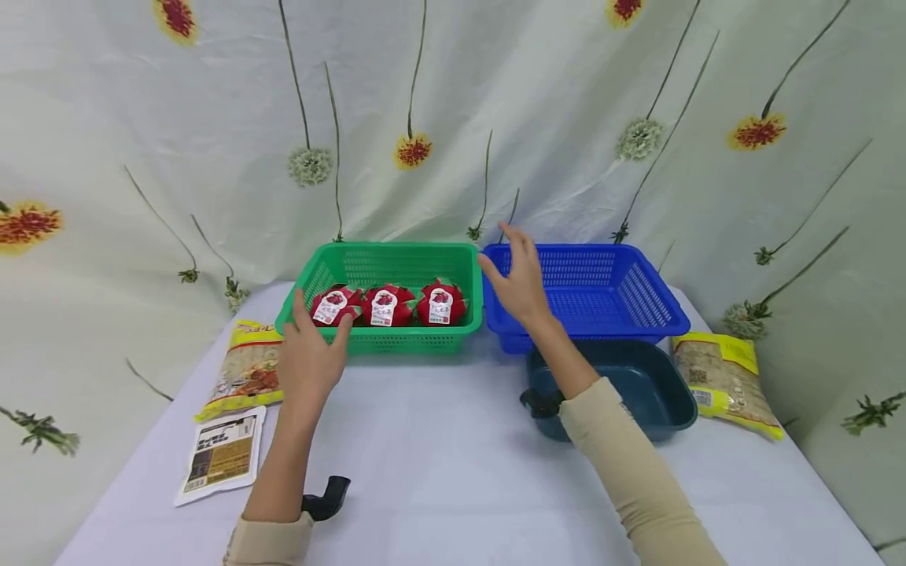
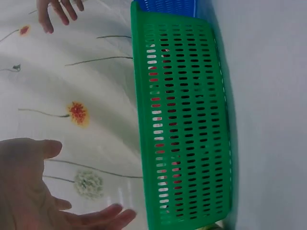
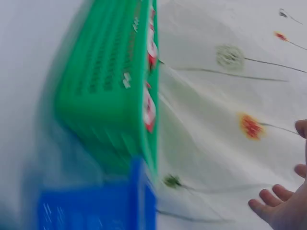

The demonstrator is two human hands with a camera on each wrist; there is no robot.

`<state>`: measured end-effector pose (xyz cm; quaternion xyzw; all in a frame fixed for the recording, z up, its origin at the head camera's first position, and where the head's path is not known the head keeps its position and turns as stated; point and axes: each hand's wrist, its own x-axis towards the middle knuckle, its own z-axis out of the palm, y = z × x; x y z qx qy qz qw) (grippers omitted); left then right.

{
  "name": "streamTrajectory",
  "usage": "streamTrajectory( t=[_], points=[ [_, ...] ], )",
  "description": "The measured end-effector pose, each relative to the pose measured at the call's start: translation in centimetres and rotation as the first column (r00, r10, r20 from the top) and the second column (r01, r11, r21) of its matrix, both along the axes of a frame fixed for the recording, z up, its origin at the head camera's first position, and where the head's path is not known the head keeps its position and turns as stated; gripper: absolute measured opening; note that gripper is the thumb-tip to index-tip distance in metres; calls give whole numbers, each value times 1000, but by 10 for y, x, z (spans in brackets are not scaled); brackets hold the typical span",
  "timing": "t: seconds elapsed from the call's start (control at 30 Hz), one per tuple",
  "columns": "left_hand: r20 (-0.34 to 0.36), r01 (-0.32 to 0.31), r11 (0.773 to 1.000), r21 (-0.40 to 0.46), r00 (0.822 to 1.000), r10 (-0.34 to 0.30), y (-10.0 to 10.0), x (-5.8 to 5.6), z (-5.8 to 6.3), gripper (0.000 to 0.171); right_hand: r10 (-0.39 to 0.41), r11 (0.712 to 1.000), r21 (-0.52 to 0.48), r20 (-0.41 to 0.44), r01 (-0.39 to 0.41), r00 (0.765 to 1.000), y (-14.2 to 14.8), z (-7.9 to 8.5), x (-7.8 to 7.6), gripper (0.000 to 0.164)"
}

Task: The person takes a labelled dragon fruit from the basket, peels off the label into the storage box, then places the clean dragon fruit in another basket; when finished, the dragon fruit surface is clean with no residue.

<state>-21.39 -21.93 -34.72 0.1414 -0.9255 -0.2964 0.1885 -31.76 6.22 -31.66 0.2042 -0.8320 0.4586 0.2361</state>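
Observation:
My left hand (image 1: 311, 358) is held up at the front left of the green basket (image 1: 396, 343), its fingers spread and nothing between them. Inside that basket sit three red packages with white labels: a left one (image 1: 334, 306), a middle one (image 1: 386, 306) and a right one (image 1: 442, 305). My right hand (image 1: 522, 284) hovers by the left end of the blue basket (image 1: 587, 328), thumb and fingers apart, holding nothing. In the left wrist view, the left hand (image 2: 29, 191) is apart from the green basket's wall (image 2: 187, 120). The right wrist view shows the right hand (image 3: 288, 206) with fingers extended.
A dark teal basin (image 1: 644, 385) stands before the blue basket, under my right forearm. Right of it lies a yellow-ended bag (image 1: 729, 381). At the left are a yellow printed bag (image 1: 251, 365) and a white-edged pouch (image 1: 222, 452). A flowered cloth (image 1: 453, 94) hangs behind.

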Motion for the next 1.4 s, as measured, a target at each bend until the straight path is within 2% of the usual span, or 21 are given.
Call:
streamTrajectory(
  t=[0.1,0.17,0.23,0.3,0.37,0.43,0.5,0.53,0.6,0.63,0.7,0.77,0.83,0.93,1.07,1.2,1.3,1.4],
  points=[
    [143,9,994,105,989,-24,-4,-3,-10,91,69,994,-84,10,-68,998,-34,-14,-16,62],
    [186,24,984,175,981,-57,-6,-9,-18,92,99,990,-105,46,-94,994,-51,-24,-26,64],
    [176,34,965,260,981,-82,-7,-17,-28,92,125,988,-106,91,-115,988,-63,-33,-36,65],
    [116,38,927,373,989,-88,-7,-25,-39,91,140,987,-95,131,-128,981,-73,-42,-44,65],
    [22,57,855,515,997,-79,-7,-32,-50,90,152,987,-74,165,-142,974,-80,-50,-50,67],
    [-95,98,754,649,994,-47,-7,-39,-60,88,158,987,-43,206,-152,966,-85,-57,-54,68],
    [-201,154,660,735,980,-4,-6,-45,-70,86,147,988,11,262,-155,954,-89,-62,-58,71],
    [-249,185,620,762,968,17,-6,-47,-75,85,144,986,36,293,-162,945,-90,-63,-59,73],
    [-330,241,571,785,942,57,-6,-51,-82,83,135,980,89,361,-178,923,-92,-66,-61,77],
    [-361,266,557,787,930,67,-6,-52,-86,82,136,975,110,395,-194,909,-93,-66,-62,80],
    [-410,307,541,783,909,77,-6,-54,-90,81,142,964,139,458,-229,878,-94,-67,-65,87],
    [-438,336,529,780,895,78,-6,-55,-92,80,150,949,164,513,-268,845,-94,-67,-68,94],
    [-446,348,520,780,892,72,-7,-55,-91,81,159,934,182,560,-308,813,-94,-65,-70,99],
    [-454,365,503,783,889,62,-7,-55,-86,82,153,914,220,595,-342,789,-94,-63,-73,103],
    [-457,378,501,778,889,39,-6,-50,-76,82,87,895,305,596,-325,799,-94,-63,-74,105],
    [-443,367,519,772,896,26,-3,-45,-70,81,8,871,400,569,-285,822,-96,-65,-75,106],
    [-443,361,530,767,896,32,-6,-50,-80,81,-13,860,433,546,-269,838,-98,-68,-75,103],
    [-461,369,532,762,886,46,-10,-56,-91,81,-24,861,442,528,-252,849,-99,-71,-75,101]
  ],
)
